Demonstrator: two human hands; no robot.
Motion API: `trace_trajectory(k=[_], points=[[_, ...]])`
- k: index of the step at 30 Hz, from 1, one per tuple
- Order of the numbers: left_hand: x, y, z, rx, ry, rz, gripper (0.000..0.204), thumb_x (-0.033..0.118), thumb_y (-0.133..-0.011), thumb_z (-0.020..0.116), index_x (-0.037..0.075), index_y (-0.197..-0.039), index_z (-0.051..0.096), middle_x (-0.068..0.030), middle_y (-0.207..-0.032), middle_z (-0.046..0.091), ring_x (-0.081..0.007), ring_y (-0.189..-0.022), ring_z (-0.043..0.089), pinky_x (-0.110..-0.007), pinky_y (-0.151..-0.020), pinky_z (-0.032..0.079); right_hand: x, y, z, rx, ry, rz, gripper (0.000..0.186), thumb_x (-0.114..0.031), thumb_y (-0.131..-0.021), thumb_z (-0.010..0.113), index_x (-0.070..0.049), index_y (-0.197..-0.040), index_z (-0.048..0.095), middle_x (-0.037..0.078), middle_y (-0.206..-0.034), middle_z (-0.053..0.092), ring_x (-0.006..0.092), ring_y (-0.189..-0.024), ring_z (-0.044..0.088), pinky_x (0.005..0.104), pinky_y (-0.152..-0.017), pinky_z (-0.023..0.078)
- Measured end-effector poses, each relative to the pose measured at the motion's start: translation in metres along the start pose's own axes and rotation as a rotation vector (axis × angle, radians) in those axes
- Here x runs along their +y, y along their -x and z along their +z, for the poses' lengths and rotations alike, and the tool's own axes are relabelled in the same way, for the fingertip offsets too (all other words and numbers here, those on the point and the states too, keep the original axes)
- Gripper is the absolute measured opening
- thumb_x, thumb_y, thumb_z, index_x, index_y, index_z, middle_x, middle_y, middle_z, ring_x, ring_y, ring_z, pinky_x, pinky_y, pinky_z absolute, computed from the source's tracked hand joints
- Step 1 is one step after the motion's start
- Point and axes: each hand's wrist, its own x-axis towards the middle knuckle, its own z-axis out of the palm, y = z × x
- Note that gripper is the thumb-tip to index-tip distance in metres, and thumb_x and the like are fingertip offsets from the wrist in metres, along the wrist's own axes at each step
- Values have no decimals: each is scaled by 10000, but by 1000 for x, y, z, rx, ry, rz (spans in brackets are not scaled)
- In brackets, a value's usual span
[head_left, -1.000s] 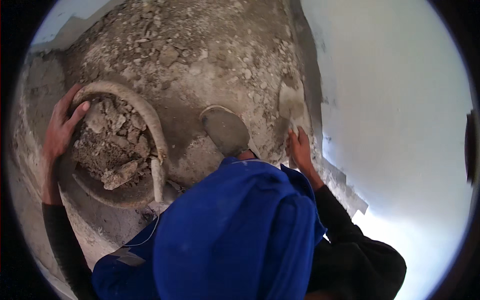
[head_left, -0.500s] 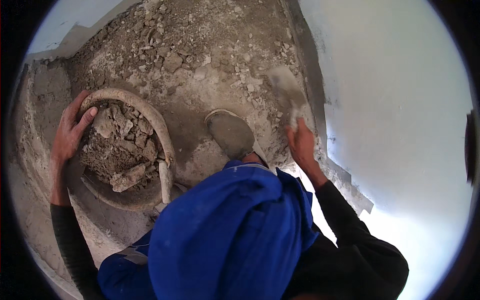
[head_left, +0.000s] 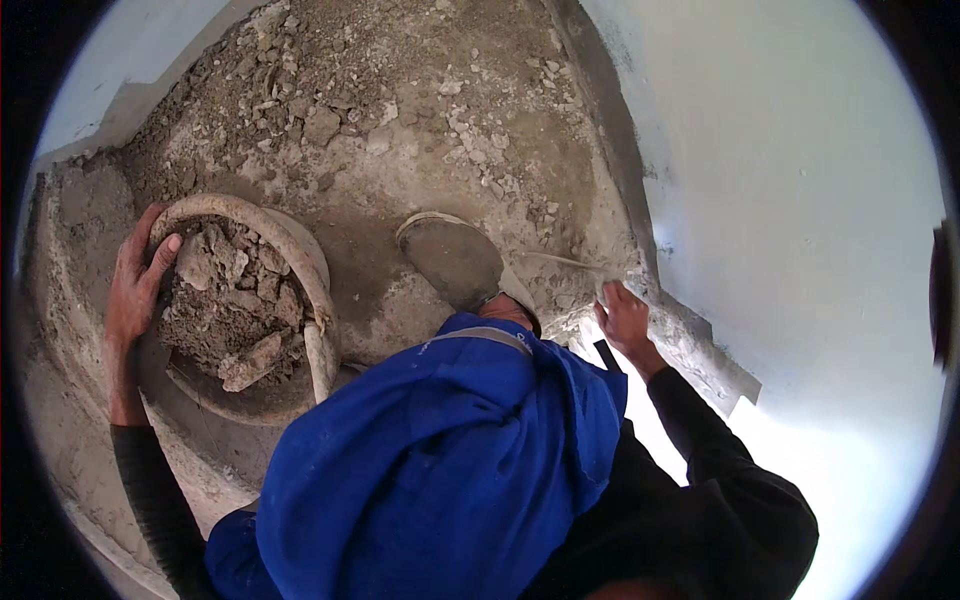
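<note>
My left hand (head_left: 133, 285) is closed on the left side of the rim of a round, dust-coated tub (head_left: 290, 238), thumb over the edge and fingers outside. Broken mortar and loose dirt (head_left: 235, 300) fill the tub, which looks tilted. At the right, near the foot of the wall, my right hand (head_left: 626, 318) grips a trowel (head_left: 562, 261) by its handle. The trowel's blade is seen nearly edge-on, pointing left toward my shoe, low over the floor. Whether the blade touches the floor I cannot tell.
My dusty shoe (head_left: 455, 262) stands between tub and trowel. Rubble and chips (head_left: 320, 125) lie over the far floor. A pale wall (head_left: 780, 200) with a rough, bare lower edge bounds the right side. Blue cloth (head_left: 430, 450) covers the near middle of the view.
My right hand has drawn the trowel nearer to me, and its blade has turned from pointing away along the wall to pointing left. My left hand keeps its hold on the rim.
</note>
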Motion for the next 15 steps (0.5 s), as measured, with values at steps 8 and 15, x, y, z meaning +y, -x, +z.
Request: trace_trajectory(k=[8,15], points=[[3,5,2,-17,14,-9,759,519,-1006,613,-6,-1528,446,-227,-1520,490,-326,-1410,474,-424,-1177,350,-19,22,-49,56,-142,79,205,-238,-917,694,-86,-925,557,123,-808,577,374,-699,648,489,-563,505],[-1,-4,5,12,15,-5,726,479,-1016,617,4,-1535,442,-220,-1511,506,-313,-1414,469,-412,-1187,331,18,66,-43,-107,24,-61,209,-254,-881,730,-131,-988,598,83,-830,574,315,-711,668,466,-598,544]])
